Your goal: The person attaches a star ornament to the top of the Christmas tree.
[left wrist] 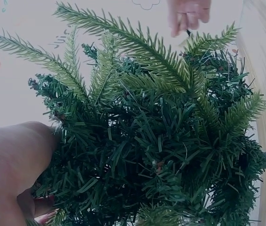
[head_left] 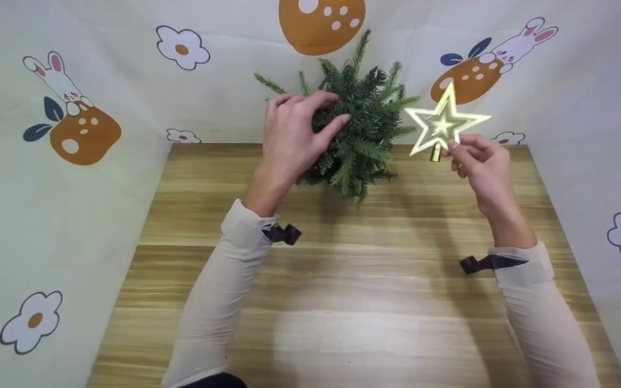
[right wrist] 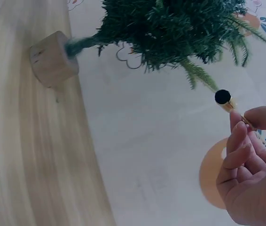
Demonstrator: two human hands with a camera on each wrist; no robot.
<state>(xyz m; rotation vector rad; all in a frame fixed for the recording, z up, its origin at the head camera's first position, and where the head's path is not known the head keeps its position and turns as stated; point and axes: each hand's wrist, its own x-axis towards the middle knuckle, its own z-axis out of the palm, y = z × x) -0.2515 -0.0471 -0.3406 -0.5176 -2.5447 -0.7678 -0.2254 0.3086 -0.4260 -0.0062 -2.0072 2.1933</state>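
A small artificial Christmas tree (head_left: pixel 361 134) stands at the back of the table, its round wooden base (right wrist: pixel 53 59) showing in the right wrist view. My left hand (head_left: pixel 295 129) is at the left side of the foliage, thumb and fingers curled round upper branches; some fingertips are hidden among the needles. To the right of the tree, my right hand (head_left: pixel 487 168) pinches a gold star tree topper (head_left: pixel 443 124) low on its frame, between thumb and fingers. The star is upright and apart from the tree, its short tube socket (right wrist: pixel 224 100) pointing down.
The wood-grain table (head_left: pixel 310 302) reaches back to a pale cloth backdrop (head_left: pixel 229 108) printed with rabbits, orange fruit and flowers. Cloth also lines both sides. A black strap with a small camera (head_left: pixel 283 234) sits on the left wrist, and another (head_left: pixel 483 264) on the right.
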